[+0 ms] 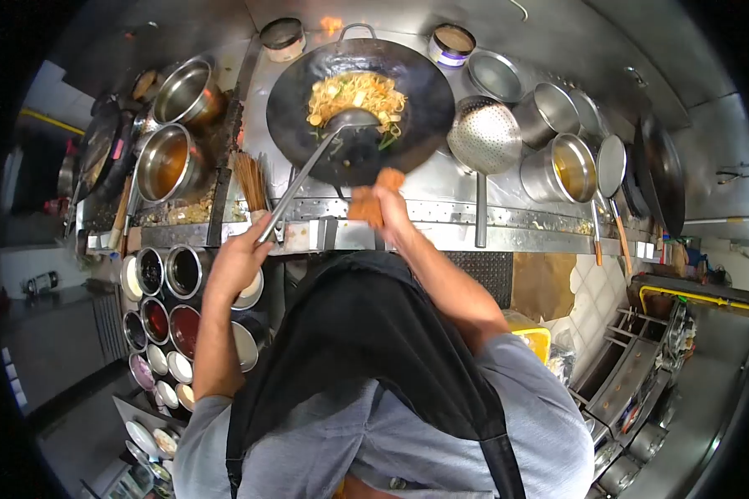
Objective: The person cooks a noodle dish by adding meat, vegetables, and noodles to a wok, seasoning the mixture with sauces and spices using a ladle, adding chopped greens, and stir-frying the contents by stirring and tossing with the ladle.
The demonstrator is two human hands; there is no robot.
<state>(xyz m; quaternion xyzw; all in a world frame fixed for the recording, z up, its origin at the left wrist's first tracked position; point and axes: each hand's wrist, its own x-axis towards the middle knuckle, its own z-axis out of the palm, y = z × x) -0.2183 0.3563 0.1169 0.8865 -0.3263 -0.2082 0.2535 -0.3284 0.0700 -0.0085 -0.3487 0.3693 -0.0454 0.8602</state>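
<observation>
A large dark wok (pixel 291 108) sits on the stove with a heap of noodles (pixel 362 90) and some green leaves in it. My left hand (pixel 243 259) is closed round the end of a long-handled metal ladle (pixel 300 176). The ladle's bowl rests among the noodles, touching their near side. My right hand (pixel 391 210) is closed on an orange cloth (pixel 364 208) at the wok's near rim. Motion blurs the cloth, and I cannot tell whether a wok handle lies inside it.
Right of the wok lie a perforated strainer (pixel 484 133) and a steel pot of yellowish liquid (pixel 560 169). A pot of brown liquid (pixel 165 162) and a bamboo brush (pixel 250 181) stand left. Sauce containers (pixel 185 270) line the lower left. Flame (pixel 331 25) shows behind the wok.
</observation>
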